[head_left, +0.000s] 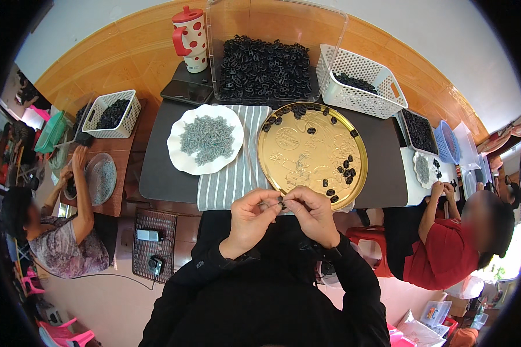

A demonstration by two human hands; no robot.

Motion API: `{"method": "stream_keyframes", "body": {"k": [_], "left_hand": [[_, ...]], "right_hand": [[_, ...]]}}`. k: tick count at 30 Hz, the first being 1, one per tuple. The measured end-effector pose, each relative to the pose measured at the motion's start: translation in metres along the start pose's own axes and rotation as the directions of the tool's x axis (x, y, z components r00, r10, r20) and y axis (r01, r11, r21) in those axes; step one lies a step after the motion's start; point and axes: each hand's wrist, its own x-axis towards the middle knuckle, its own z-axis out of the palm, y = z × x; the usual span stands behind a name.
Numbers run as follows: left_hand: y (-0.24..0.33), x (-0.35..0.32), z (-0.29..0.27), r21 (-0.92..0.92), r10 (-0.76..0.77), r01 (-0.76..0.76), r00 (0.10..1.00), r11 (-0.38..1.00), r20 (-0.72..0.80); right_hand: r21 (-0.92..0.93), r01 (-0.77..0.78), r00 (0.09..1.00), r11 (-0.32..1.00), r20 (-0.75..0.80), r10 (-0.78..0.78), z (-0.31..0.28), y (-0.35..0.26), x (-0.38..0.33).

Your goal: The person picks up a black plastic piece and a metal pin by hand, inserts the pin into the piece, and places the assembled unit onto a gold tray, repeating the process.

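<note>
A small black part (282, 202) is pinched between the fingertips of the left hand (253, 215) and right hand (314, 213) at the bench's near edge. Few finished pieces lie on the gold tray (289, 151); the clear bin (266, 69) is seen still heaped.

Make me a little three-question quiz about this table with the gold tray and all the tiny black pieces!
1. True or false: the gold tray is packed full of black pieces.
2. What lies on the white plate? A) grey pieces B) black pieces C) nothing
3. Fill in: the left hand and right hand pinch one small ____ piece between them.

Key: 1 false, only a few are scattered on it. 2 A. 3 black.
</note>
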Motion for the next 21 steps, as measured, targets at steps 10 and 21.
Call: {"method": "stream_keyframes", "body": {"k": [10, 21], "left_hand": [[0.006, -0.001, 0.001, 0.059, 0.074, -0.076, 0.996, 0.995, 0.045], [-0.001, -0.001, 0.000, -0.020, -0.001, 0.000, 1.000, 1.000, -0.006]], "right_hand": [[-0.290, 0.173, 0.981, 0.941, 0.140, -0.137, -0.002, -0.003, 0.002], [-0.170, 0.039, 0.993, 0.985, 0.113, -0.019, 0.001, 0.008, 0.000]]}}
